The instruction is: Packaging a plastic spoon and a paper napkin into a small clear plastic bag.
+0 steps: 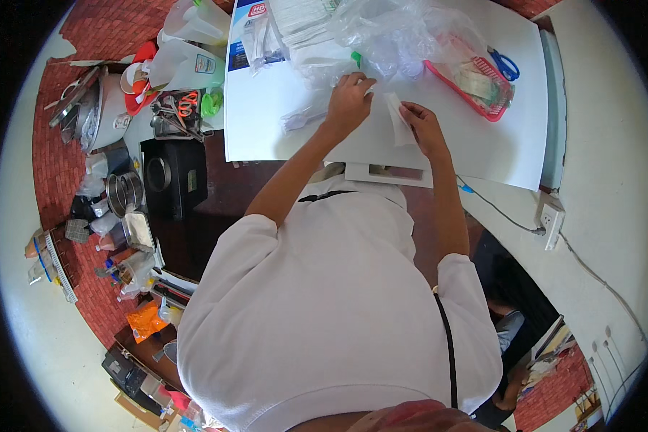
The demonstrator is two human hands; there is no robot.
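My right hand (425, 128) pinches a narrow white paper or plastic sleeve (400, 125) by its right edge, just above the white table (480, 146). To its left, my left hand (351, 101) has curled fingers beside clear plastic packaging (321, 75); whether anything small is between the fingertips is too hard to make out. A bright green item (356, 58) shows just beyond those fingers. A flat pile of white sleeves (305, 116) lies left of my left wrist. Farther back are stacked white packets (302, 24) and a large crumpled clear plastic bag (383, 32).
At right on the table are a pink plastic basket (497, 112) with packets in it and blue-handled scissors (505, 66). Plastic jugs (186, 65) and a tool tray (177, 116) with orange-handled scissors stand left. A cable runs to a wall socket (552, 218). Another person (510, 329) is behind, at lower right.
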